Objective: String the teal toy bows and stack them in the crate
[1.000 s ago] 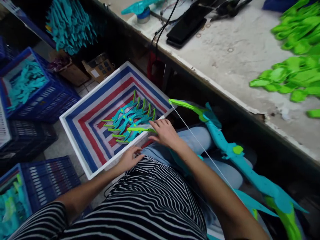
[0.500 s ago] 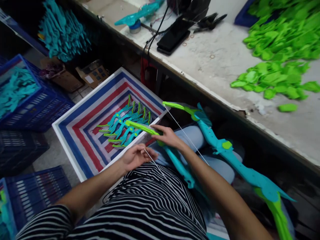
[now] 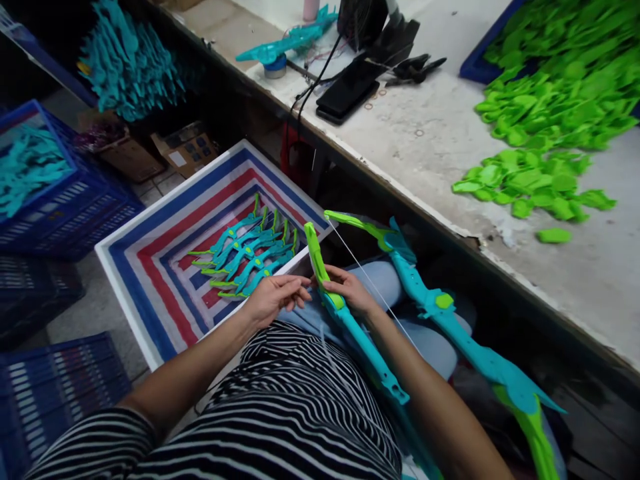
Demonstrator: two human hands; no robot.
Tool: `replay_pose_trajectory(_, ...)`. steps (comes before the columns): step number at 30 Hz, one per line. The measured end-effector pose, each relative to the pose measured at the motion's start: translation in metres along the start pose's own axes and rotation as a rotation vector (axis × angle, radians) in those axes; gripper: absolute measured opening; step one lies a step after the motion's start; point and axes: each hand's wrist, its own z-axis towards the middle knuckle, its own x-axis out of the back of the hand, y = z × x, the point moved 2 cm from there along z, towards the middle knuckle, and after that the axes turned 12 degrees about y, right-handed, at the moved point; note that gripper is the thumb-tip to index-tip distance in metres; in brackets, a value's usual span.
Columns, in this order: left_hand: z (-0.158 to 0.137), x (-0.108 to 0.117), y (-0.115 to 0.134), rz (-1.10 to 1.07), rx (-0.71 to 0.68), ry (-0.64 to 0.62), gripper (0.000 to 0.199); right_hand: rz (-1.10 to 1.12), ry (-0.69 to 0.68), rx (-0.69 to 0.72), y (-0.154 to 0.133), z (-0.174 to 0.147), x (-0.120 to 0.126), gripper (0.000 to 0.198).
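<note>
A turquoise toy bow (image 3: 367,353) with a lime-green limb lies across my lap, its limb pointing up and away from me. My right hand (image 3: 349,288) is closed around the green limb near its joint, thumb on top. Close to that limb on its left, my left hand (image 3: 277,297) is pinched, thumb against fingers. A thin white bowstring (image 3: 327,350) hangs slack over the striped shirt, and its upper end is lost near my left fingertips. Another toy bow (image 3: 425,293), with its string taut, rests across my legs to the right.
A striped, white-rimmed tray (image 3: 123,287) on the left holds several bows. The workbench (image 3: 400,153) carries lime-green parts (image 3: 540,180), phones (image 3: 347,93) and a turquoise piece (image 3: 285,43). Blue crates (image 3: 75,193) stand at left; turquoise parts (image 3: 130,67) are heaped behind.
The held bow's green limb has swung from pointing left to pointing up and away. My right hand has shifted down with it. The string has gone from straight to slack.
</note>
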Motion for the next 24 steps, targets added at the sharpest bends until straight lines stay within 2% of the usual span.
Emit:
replay_pose_trajectory(3,-0.007,0.013,-0.003,0.239,-0.202,0.155,0.036,0.010,0.026,0.000,0.001,0.002,-0.002,0.058)
replay_pose_trajectory(4,-0.011,0.015,-0.006,0.331,-0.235,0.167,0.031,0.013,0.038,-0.001,0.001,0.002,-0.002,0.059)
replay_pose_trajectory(6,-0.018,0.013,-0.015,0.487,-0.198,0.077,0.028,0.023,0.048,-0.006,0.000,0.002,-0.004,0.058)
replay_pose_trajectory(9,-0.024,-0.005,-0.033,0.569,0.040,-0.163,0.027,0.038,0.039,-0.006,-0.002,0.001,-0.007,0.056)
replay_pose_trajectory(12,-0.019,-0.032,-0.049,0.492,0.294,-0.270,0.024,0.039,0.034,0.005,-0.003,0.000,-0.009,0.055)
replay_pose_trajectory(14,-0.014,-0.047,-0.058,0.420,0.407,-0.260,0.027,0.041,0.041,0.014,-0.002,0.000,-0.008,0.056)
replay_pose_trajectory(16,-0.011,-0.053,-0.062,0.320,0.460,-0.214,0.028,0.042,0.050,0.024,0.000,0.000,-0.007,0.056)
replay_pose_trajectory(19,-0.014,-0.049,-0.056,0.045,0.478,-0.163,0.029,0.049,0.047,0.038,0.001,-0.002,-0.004,0.055)
replay_pose_trajectory(21,-0.020,-0.039,-0.043,-0.162,0.455,-0.150,0.034,0.065,0.031,0.033,0.001,-0.003,-0.001,0.055)
replay_pose_trajectory(24,-0.022,-0.024,-0.011,-0.326,0.292,-0.138,0.035,0.080,0.010,0.002,0.000,-0.003,0.001,0.056)
